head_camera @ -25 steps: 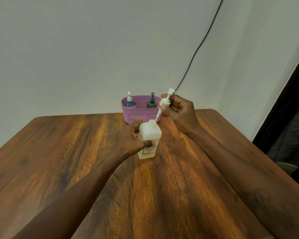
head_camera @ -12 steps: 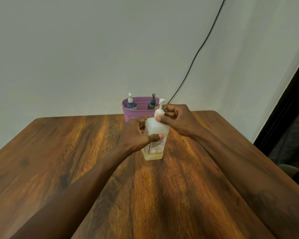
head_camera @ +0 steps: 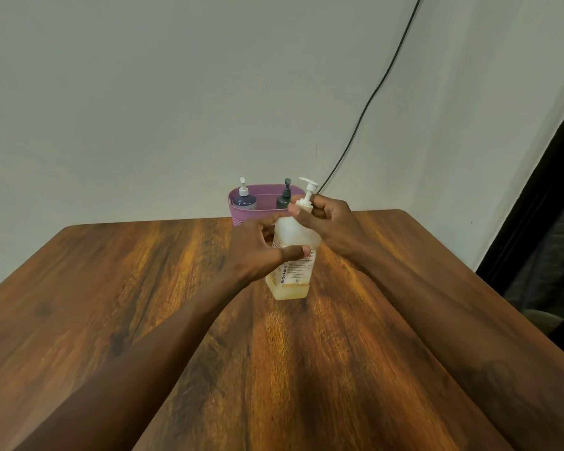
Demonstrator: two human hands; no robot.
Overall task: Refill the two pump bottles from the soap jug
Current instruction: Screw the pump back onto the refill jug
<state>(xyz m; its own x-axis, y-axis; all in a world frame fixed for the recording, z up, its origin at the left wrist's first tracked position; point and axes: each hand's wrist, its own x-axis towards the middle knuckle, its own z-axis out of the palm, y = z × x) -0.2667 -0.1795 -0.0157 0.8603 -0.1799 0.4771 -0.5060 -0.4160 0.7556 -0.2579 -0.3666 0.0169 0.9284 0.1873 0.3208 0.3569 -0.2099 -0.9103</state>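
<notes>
A translucent white soap bottle (head_camera: 292, 275) with a printed label and a little yellowish liquid at its bottom stands on the wooden table (head_camera: 144, 304). My left hand (head_camera: 258, 252) wraps around its body. My right hand (head_camera: 326, 222) pinches the collar of its white pump head (head_camera: 307, 196), which sits in the bottle's neck. Behind, a purple basket (head_camera: 241, 213) holds a dark blue pump bottle (head_camera: 244, 199) with a white pump and a dark green pump bottle (head_camera: 284, 198) with a dark pump.
The basket stands at the table's far edge against a pale wall. A black cable (head_camera: 372, 96) runs down the wall behind the basket. A dark doorway (head_camera: 551, 222) lies beyond the table's right edge.
My right hand has lowered the pump's tube fully into the bottle and seated the pump head on the neck. The bottle moved slightly right in my left hand.
</notes>
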